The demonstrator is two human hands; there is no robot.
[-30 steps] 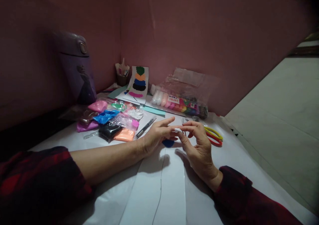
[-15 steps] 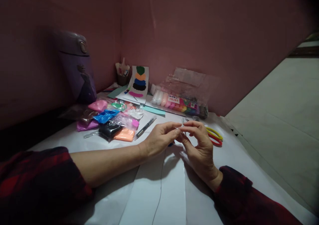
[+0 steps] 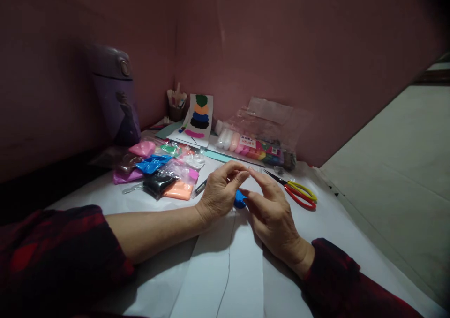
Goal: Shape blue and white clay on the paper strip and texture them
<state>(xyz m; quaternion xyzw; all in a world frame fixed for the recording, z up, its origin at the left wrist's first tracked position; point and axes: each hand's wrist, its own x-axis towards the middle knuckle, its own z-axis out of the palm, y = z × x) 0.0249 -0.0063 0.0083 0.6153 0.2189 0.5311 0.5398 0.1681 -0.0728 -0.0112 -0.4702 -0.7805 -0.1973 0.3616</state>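
Observation:
My left hand and my right hand meet over the top of a long white paper strip with a thin wavy pencil line down it. The left thumb and index finger are pinched together, and the right index fingertip reaches them; anything small between them is hidden. Just below these fingertips a lump of blue clay shows at the strip's upper end, partly covered by both hands. The right thumb is close to the blue clay; I cannot tell if it touches.
Scissors with red and yellow handles lie right of the hands. A pen, bagged clay in several colours and a purple bottle stand or lie left. Behind are a painted card and a clay pack.
My right hand has turned and shifted slightly left and down. The small clear item seen at its fingertips no longer shows there. More of the blue clay and the scissors now shows.

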